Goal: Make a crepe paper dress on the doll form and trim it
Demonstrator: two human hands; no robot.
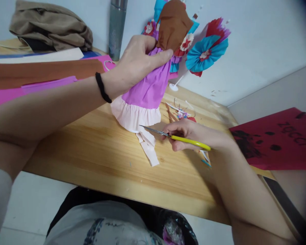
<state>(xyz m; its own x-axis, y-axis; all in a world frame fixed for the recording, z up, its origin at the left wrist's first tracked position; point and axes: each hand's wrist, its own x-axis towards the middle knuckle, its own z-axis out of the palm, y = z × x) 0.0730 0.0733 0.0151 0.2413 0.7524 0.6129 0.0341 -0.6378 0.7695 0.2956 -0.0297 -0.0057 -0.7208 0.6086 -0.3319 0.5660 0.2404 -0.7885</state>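
Observation:
My left hand point(145, 61) is closed around the waist of a paper doll point(149, 85) with brown crepe-like hair, a purple skirt and a pale pink ruffled hem. The doll is tilted, its hem close to the tabletop. In my right hand point(186, 134) is a pair of scissors point(188, 140) with yellow handles, the thin blades pointing left. Their tip is at the lower edge of the hem; whether it touches the paper I cannot tell. Just below the blades, a pale pink paper strip point(149, 151) hangs or lies by the hem.
Blue and red paper flowers point(206, 54) stand behind the doll. Paper scraps point(182, 112) lie right of it. Coloured sheets point(46, 73), a brown cloth bundle point(51, 25) and a grey-green bottle point(116, 30) are at back left. A red bag point(277, 139) is at right on the wooden table point(97, 160).

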